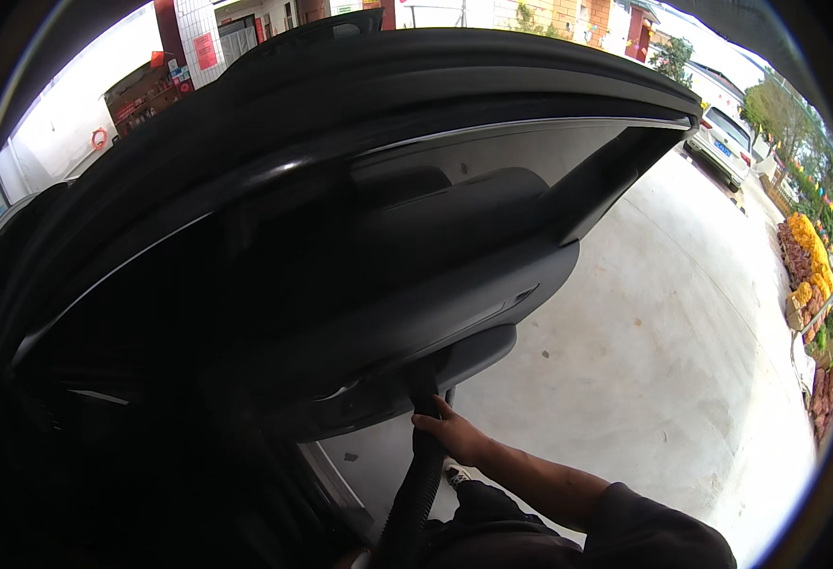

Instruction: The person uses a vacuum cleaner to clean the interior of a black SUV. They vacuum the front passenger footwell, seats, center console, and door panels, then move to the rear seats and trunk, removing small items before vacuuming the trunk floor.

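My right hand (452, 432) is wrapped around a black corrugated vacuum hose (409, 498) near its upper end. A smooth dark tube (423, 384) continues from the hose and reaches the lower part of an open black car door (416, 284). Its tip is lost in shadow against the door's inner panel. A door pocket (480, 352) juts out just to the right of the tube. My left hand is out of view. Only a small sliver of skin shows beside the hose at the bottom edge, too little to tell what part it is.
The door's window frame (616, 178) slants out over the pale concrete floor (644, 341). A metal-edged door sill (338, 476) runs at lower left, beside the very dark car interior. A white car (722, 142) is parked at upper right. Yellow and brown bundles (808, 256) line the right side.
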